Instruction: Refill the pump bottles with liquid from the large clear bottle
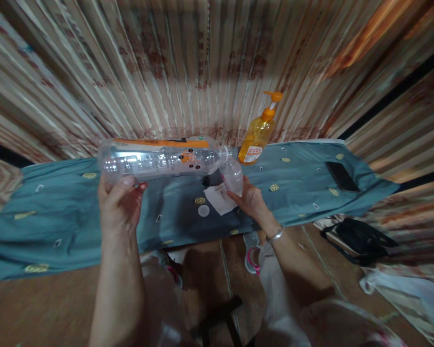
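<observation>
A large clear plastic bottle point(159, 159) with an orange-edged label lies sideways in the air, its neck pointing right. My left hand point(121, 205) grips it from below near its base. In my right hand point(251, 198) is a small clear plastic bottle point(233, 174), tilted, its upper end at the large bottle's mouth. Whether the two openings touch I cannot tell. Beneath my right hand lies a white tissue point(220, 198). A black cap point(206, 181) and a round whitish lid point(203, 210) rest on the cloth close by.
An orange pump bottle point(257, 140) with yellow liquid stands towards the back of the teal cloth point(68, 207). A black phone point(342, 176) lies at the right. Pleated curtains point(166, 62) hang behind. On the floor sits a black bag point(361, 241).
</observation>
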